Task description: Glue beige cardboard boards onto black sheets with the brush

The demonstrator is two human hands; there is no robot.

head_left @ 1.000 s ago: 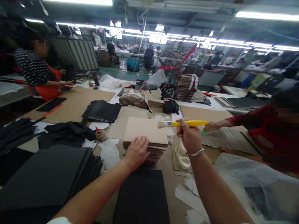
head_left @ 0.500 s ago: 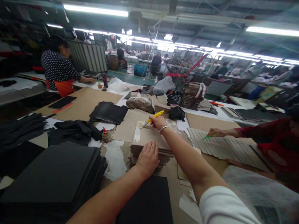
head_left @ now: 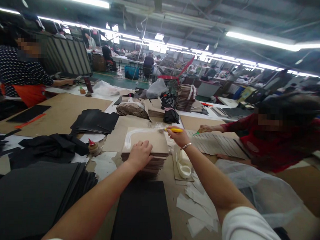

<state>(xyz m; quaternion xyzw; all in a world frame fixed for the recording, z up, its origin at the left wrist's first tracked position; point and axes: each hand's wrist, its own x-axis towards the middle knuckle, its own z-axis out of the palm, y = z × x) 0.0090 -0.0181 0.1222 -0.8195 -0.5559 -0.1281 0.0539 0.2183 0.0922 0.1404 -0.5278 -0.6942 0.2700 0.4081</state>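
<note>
My right hand point(head_left: 177, 136) is closed round the yellow handle of a paintbrush point(head_left: 174, 130). Its bristles touch the far right part of the top sheet on a stack of brown cardboard point(head_left: 157, 142). A white wet-looking streak point(head_left: 133, 133) runs along the sheet's left and far edges. My left hand point(head_left: 141, 154) lies on the near edge of the same stack, fingers stretched out and holding nothing. In front of the stack sits a pile of black sheets point(head_left: 143, 214). A cream plastic container point(head_left: 184, 164) stands right of the stack, partly behind my right forearm.
A taller black sheet stack point(head_left: 31, 196) stands at left, near a small red-capped bottle point(head_left: 94, 147). Paper scraps point(head_left: 196, 207) and clear plastic film point(head_left: 262, 190) lie at right. A co-worker in red point(head_left: 256, 137) works at the right; another in dotted clothing point(head_left: 22, 66) is at far left.
The brush has moved right along the far edge, and the white streak now reaches across it. My left hand stays on the stack. The camera view has turned to the right.
</note>
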